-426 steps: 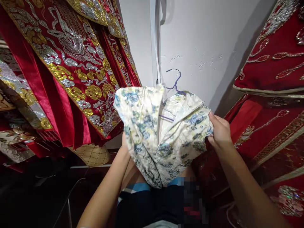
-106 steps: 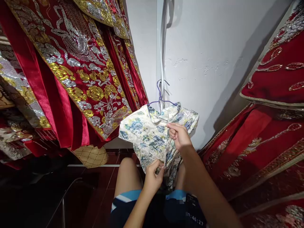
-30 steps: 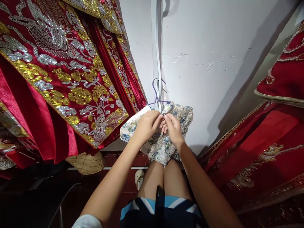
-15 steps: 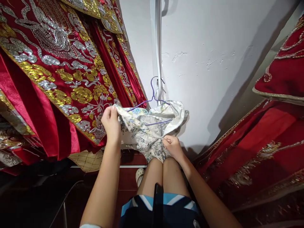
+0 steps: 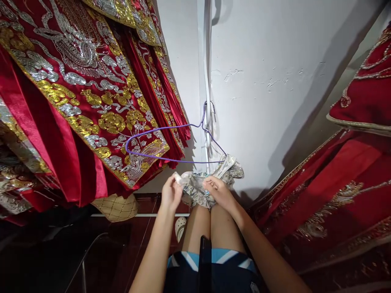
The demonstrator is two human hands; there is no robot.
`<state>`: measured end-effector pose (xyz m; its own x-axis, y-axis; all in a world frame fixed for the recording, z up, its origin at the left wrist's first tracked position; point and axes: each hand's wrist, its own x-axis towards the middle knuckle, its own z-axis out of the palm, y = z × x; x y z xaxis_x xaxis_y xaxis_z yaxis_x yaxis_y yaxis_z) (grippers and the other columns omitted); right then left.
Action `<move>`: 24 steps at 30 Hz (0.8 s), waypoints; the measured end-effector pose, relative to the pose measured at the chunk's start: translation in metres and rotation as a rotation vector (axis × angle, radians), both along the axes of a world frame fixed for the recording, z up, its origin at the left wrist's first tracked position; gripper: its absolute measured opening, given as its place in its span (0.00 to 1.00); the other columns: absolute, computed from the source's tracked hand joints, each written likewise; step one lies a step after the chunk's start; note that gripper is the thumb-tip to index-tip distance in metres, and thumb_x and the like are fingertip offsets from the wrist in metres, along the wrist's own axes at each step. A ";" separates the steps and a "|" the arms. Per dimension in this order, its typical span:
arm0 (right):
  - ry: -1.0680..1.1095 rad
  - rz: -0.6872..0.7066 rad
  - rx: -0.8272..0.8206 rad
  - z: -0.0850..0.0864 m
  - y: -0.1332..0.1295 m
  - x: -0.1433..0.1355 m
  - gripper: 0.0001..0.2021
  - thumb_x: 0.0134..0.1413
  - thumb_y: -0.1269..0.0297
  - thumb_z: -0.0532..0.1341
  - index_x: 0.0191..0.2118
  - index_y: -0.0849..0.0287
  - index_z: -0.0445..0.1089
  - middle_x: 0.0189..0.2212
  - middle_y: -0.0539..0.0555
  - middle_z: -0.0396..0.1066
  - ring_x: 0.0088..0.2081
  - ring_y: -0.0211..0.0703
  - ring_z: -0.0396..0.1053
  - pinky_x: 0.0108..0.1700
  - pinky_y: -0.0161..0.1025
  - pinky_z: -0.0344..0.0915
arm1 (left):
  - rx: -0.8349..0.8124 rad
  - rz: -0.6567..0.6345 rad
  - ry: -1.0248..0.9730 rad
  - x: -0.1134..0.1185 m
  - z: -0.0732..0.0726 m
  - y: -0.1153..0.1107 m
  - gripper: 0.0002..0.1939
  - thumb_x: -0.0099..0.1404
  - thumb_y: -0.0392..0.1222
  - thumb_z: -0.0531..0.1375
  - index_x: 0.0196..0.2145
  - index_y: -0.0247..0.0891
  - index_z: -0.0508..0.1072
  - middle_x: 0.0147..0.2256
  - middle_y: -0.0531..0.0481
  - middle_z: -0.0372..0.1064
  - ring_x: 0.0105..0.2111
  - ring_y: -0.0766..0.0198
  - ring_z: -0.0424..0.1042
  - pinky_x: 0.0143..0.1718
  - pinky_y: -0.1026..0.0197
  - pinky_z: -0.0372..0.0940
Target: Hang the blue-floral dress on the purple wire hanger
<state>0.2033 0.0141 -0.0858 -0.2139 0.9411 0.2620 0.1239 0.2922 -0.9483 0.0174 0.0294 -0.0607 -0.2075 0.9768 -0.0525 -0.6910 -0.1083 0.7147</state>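
Note:
A purple clothes hanger hangs by its hook against the white wall. Its left arm is bare, while the right end is still inside a white floral garment, bunched just above my knees. My left hand pinches a pale edge of the garment at its left side. Close by on the right, my right hand has its fingers closed on the fabric near the middle. The garment's lower part is crumpled, and its full shape cannot be made out.
Red embroidered costumes with gold and silver sequins hang at the left. More red garments hang at the right. A narrow white strap runs down the wall. A beige shoe is on the dark red floor.
The garment's left side has come off the hanger's left arm and dropped lower. My left hand has moved right and down with it. My right hand stays near the same spot.

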 end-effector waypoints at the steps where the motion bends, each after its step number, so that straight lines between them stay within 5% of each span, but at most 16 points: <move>1: -0.022 0.066 0.003 0.001 -0.002 -0.002 0.14 0.57 0.51 0.63 0.41 0.56 0.73 0.37 0.52 0.75 0.41 0.46 0.72 0.45 0.42 0.67 | 0.035 -0.043 0.047 0.010 0.002 -0.005 0.04 0.61 0.35 0.62 0.29 0.35 0.71 0.26 0.52 0.69 0.27 0.67 0.71 0.34 0.64 0.70; 4: -0.040 0.210 0.033 0.001 -0.009 -0.008 0.23 0.51 0.54 0.69 0.51 0.57 0.71 0.45 0.56 0.75 0.50 0.52 0.71 0.53 0.47 0.66 | 0.287 -0.272 0.451 0.034 0.019 -0.026 0.09 0.63 0.42 0.64 0.28 0.36 0.72 0.30 0.49 0.71 0.31 0.63 0.72 0.39 0.60 0.70; 8: 0.042 0.150 -0.029 0.011 -0.021 -0.002 0.13 0.57 0.55 0.64 0.45 0.55 0.74 0.39 0.56 0.76 0.48 0.55 0.71 0.54 0.51 0.67 | 0.611 -0.411 1.033 0.042 0.047 -0.048 0.13 0.71 0.48 0.58 0.33 0.39 0.78 0.48 0.42 0.74 0.52 0.53 0.71 0.59 0.49 0.61; 10: 0.064 0.158 -0.123 0.022 -0.029 0.008 0.11 0.56 0.55 0.64 0.42 0.54 0.76 0.35 0.54 0.76 0.44 0.54 0.72 0.53 0.51 0.67 | 0.641 -0.417 1.147 0.036 0.051 -0.049 0.14 0.73 0.49 0.55 0.45 0.42 0.78 0.52 0.42 0.73 0.56 0.52 0.68 0.62 0.48 0.58; 13: 0.056 0.215 -0.306 0.037 -0.039 0.028 0.13 0.50 0.56 0.70 0.39 0.55 0.77 0.32 0.53 0.76 0.39 0.51 0.73 0.50 0.48 0.69 | 0.634 -0.591 1.161 0.025 0.039 -0.041 0.21 0.74 0.56 0.52 0.55 0.44 0.73 0.50 0.44 0.75 0.51 0.53 0.72 0.56 0.50 0.65; 17: 0.179 0.334 -0.500 0.056 -0.047 0.047 0.15 0.44 0.52 0.72 0.30 0.59 0.76 0.25 0.53 0.73 0.32 0.47 0.72 0.40 0.43 0.71 | 0.598 -0.919 1.044 0.020 0.016 -0.036 0.29 0.69 0.67 0.52 0.37 0.39 0.78 0.35 0.46 0.76 0.37 0.54 0.74 0.42 0.55 0.69; 20: 0.219 0.408 -0.563 0.072 -0.051 0.053 0.16 0.36 0.54 0.75 0.24 0.60 0.73 0.21 0.51 0.70 0.25 0.40 0.66 0.29 0.37 0.65 | 0.642 -1.110 1.084 0.023 0.019 -0.040 0.27 0.66 0.66 0.57 0.28 0.39 0.76 0.28 0.48 0.73 0.30 0.57 0.71 0.36 0.58 0.67; 24: 0.048 0.517 -0.454 0.094 -0.055 0.058 0.12 0.32 0.64 0.74 0.23 0.60 0.71 0.21 0.49 0.67 0.24 0.37 0.62 0.27 0.34 0.60 | 0.906 -0.875 1.556 0.019 0.037 -0.032 0.21 0.62 0.57 0.65 0.21 0.40 0.72 0.29 0.47 0.73 0.36 0.54 0.72 0.47 0.53 0.63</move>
